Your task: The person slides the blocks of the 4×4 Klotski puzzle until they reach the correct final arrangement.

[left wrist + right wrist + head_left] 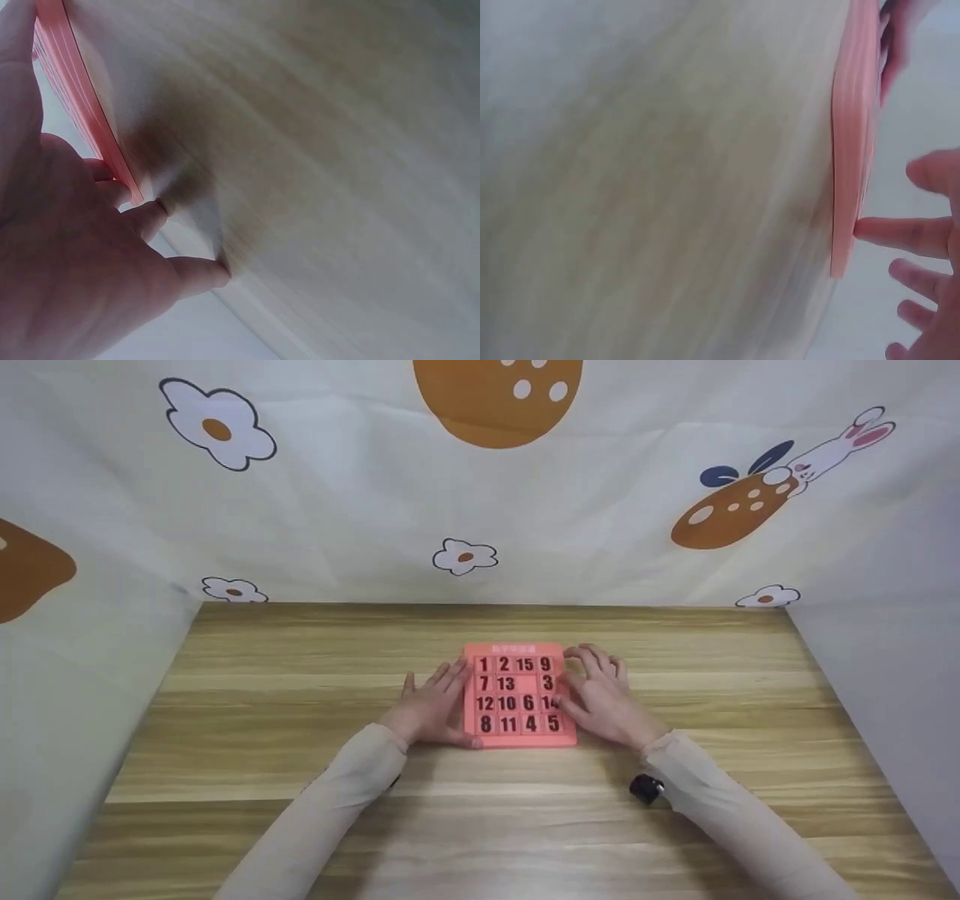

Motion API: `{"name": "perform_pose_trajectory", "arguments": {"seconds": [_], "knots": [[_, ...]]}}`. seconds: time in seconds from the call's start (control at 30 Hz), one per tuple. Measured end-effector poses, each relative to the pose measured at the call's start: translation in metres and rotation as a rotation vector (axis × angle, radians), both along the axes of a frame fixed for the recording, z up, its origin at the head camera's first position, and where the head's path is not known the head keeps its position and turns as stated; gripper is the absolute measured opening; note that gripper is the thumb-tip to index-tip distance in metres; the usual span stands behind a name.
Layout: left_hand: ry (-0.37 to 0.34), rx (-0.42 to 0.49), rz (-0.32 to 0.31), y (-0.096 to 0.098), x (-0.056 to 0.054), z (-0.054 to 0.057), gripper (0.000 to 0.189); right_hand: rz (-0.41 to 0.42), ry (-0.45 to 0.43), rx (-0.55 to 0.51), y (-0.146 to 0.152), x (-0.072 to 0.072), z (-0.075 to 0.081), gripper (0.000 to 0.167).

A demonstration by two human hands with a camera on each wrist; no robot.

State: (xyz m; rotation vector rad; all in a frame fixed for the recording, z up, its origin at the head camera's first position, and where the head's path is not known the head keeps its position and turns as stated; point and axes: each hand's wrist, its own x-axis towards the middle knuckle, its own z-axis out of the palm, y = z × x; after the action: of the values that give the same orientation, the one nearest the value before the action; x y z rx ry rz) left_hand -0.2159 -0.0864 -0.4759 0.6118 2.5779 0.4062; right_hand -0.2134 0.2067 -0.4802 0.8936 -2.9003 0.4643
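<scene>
A pink number slide puzzle [528, 684] lies flat on the wooden table, its tiles bearing black numbers. Its bare square is in the second row, between tile 13 [506, 684] and tile 3 [548, 683]. My left hand [431, 706] rests along the left side of the frame, fingers spread, thumb at the near left corner. In the left wrist view, two of its fingertips [222, 274] are down on the table beside the frame. My right hand [606, 701] is at the right side, one fingertip touching the puzzle's edge, the thumb over tile 14 [549, 703].
The wood-grain table [300, 660] extends around the puzzle on all sides. Pale cloth [360, 495] printed with flowers and a rabbit hangs behind it, with pale walls left and right. A small black device [646, 788] sits by the right sleeve.
</scene>
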Motion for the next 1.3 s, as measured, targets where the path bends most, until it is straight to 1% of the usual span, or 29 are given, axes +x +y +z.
{"name": "perform_pose_trajectory", "arguments": {"seconds": [0.13, 0.3, 0.37, 0.47, 0.57, 0.7, 0.8, 0.9, 1.07, 1.13, 1.3], "knots": [[-0.001, -0.006, 0.005, 0.000, 0.000, -0.001, 0.123, 0.060, -0.047, 0.010, -0.006, 0.000, -0.002, 0.040], [-0.008, -0.018, 0.005, 0.001, 0.000, -0.003, 0.123, 0.066, -0.005, 0.005, -0.018, -0.001, -0.001, 0.039], [-0.008, -0.022, 0.006, 0.001, 0.000, -0.003, 0.123, 0.087, -0.009, 0.011, -0.025, -0.001, 0.000, 0.041], [-0.001, -0.031, 0.003, 0.002, 0.000, -0.004, 0.123, 0.138, -0.046, 0.018, -0.035, -0.001, 0.000, 0.045], [0.007, -0.032, -0.007, 0.003, 0.000, -0.004, 0.123, 0.180, -0.044, 0.021, -0.039, 0.000, -0.001, 0.041], [0.006, -0.035, -0.007, 0.004, 0.000, -0.004, 0.123, 0.203, -0.006, -0.027, -0.035, 0.003, -0.003, 0.030], [0.002, -0.038, 0.001, 0.004, 0.000, -0.003, 0.124, 0.182, 0.026, -0.067, -0.025, 0.003, -0.003, 0.023], [0.000, -0.023, 0.010, 0.004, -0.001, -0.003, 0.124, 0.160, 0.043, -0.099, -0.013, 0.001, -0.004, 0.015], [-0.012, -0.018, 0.023, 0.003, -0.002, -0.003, 0.124, 0.165, 0.068, -0.110, 0.005, -0.001, -0.004, 0.008], [-0.013, -0.018, 0.024, 0.003, -0.002, -0.003, 0.124, 0.151, 0.081, -0.089, 0.008, -0.001, -0.004, 0.010], [-0.001, -0.018, 0.004, 0.002, -0.001, -0.003, 0.122, 0.070, 0.080, -0.012, 0.007, 0.000, -0.003, 0.023]]}}
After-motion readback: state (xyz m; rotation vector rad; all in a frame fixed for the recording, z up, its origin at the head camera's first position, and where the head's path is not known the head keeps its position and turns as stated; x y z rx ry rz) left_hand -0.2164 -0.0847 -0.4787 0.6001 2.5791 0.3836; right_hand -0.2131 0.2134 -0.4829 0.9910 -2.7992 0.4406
